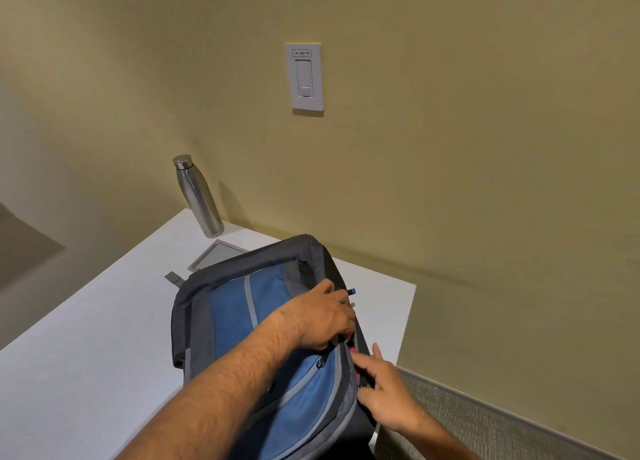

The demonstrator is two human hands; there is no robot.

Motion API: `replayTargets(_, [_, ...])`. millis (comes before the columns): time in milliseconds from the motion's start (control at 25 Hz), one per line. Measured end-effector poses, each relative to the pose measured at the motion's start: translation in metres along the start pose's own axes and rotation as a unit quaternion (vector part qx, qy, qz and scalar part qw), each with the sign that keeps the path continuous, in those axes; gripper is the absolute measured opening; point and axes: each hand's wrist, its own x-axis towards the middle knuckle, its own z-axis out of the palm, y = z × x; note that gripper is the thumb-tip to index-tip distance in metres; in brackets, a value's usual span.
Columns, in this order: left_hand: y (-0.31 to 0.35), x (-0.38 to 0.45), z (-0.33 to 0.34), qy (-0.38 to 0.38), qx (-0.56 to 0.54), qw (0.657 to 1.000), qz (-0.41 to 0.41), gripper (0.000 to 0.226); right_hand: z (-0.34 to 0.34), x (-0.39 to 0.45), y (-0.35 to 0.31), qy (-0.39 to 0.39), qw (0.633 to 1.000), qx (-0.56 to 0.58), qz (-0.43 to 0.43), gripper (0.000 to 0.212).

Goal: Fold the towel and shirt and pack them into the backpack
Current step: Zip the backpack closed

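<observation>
A blue and dark grey backpack (242, 321) lies flat on the white table (86, 355), its top toward the wall. My left hand (325, 317) reaches across it and grips the right edge of the front flap near the zipper. My right hand (384, 387) is at the backpack's right side, fingers pinching at the zipper opening. A sliver of red cloth (354, 362) shows inside the gap between my hands. A blue zipper pull (351, 291) sticks out just beyond my left hand. No towel or shirt lies outside the bag.
A steel bottle (199, 196) stands at the table's far corner by the wall. A flat grey panel (216, 255) sits in the tabletop behind the backpack. A light switch (304, 76) is on the wall. The table's right edge (405, 321) runs close to the bag.
</observation>
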Motion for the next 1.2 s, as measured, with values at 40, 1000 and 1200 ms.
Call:
replayTargets(40, [0.001, 0.0, 0.001, -0.001, 0.003, 1.0, 0.0, 0.03, 0.0, 0.003, -0.001, -0.023, 0.999, -0.02, -0.014, 0.069])
replayTargets(1000, [0.107, -0.027, 0.013, 0.044, -0.235, 0.93, -0.279, 0.036, -0.012, -0.03, 0.05, 0.126, 0.986, -0.084, -0.073, 0.017])
replayTargets(1200, [0.131, -0.024, 0.006, 0.011, -0.196, 0.945, -0.26, 0.037, -0.018, -0.041, 0.055, 0.161, 0.964, -0.126, -0.17, 0.009])
